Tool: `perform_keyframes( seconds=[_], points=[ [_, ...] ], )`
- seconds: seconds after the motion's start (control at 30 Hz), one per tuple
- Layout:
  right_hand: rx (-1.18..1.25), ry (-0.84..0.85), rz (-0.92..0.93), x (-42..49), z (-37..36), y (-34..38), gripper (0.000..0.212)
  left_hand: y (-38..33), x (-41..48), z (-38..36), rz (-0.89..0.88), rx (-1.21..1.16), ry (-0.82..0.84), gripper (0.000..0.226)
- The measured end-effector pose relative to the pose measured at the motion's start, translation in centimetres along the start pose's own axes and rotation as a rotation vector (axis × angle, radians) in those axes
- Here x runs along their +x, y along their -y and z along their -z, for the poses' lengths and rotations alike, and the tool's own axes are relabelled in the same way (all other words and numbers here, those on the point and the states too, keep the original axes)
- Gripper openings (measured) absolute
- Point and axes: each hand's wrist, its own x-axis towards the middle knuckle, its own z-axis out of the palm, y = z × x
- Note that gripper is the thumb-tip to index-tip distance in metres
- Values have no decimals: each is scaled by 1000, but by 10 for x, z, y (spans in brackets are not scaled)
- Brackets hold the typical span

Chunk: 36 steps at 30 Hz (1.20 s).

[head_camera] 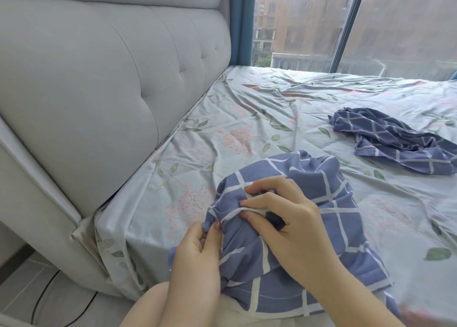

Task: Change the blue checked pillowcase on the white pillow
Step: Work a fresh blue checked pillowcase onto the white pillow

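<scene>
Right now the left hand point(197, 260) and right hand point(279, 218) each pinch the hem of the pillowcase point(309, 265), bunched on the bed point(247, 119) well right of the headboard point(99, 91). The left hand is nearer. White beneath is probably the pillow point(235, 314).

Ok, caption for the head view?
Left hand and right hand pinch the blue checked pillowcase on the floral sheet; second pillowcase crumpled beyond.
</scene>
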Motion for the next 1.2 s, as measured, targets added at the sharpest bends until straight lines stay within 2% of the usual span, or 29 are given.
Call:
perform_keyframes(
  seconds=[0.13,0.27,0.37,0.43,0.53,0.63,0.77,0.9,0.97,1.07,1.2],
  points=[
    [-39,10,114,2,3,1,10,-6,4,-2,4,-60,-10,39],
    [-68,102,243,0,3,6,15,-19,11,-2,11,-203,77,31],
    [-77,190,342,-3,-2,10,17,-23,19,4,146,-285,138,68],
    [-89,256,405,-5,-7,12,19,-27,21,9,287,-356,219,79],
    [-96,335,453,-9,-16,14,20,-27,22,11,257,-326,216,61],
    [-33,316,374,-8,-16,8,17,-23,23,8,125,-253,162,40],
    [77,201,148,-7,-6,7,13,-25,24,1,29,-132,134,47],
    [-17,-71,-59,-3,5,3,25,-25,25,-4,11,-72,57,47],
    [-137,-61,-105,0,9,-8,25,-25,25,-9,-2,-25,19,50],
    [-153,-7,-112,1,11,-21,12,-28,29,-18,-29,10,-15,52],
    [-232,8,-123,2,9,-25,27,-30,40,-33,-93,43,-8,56]
  ],
)
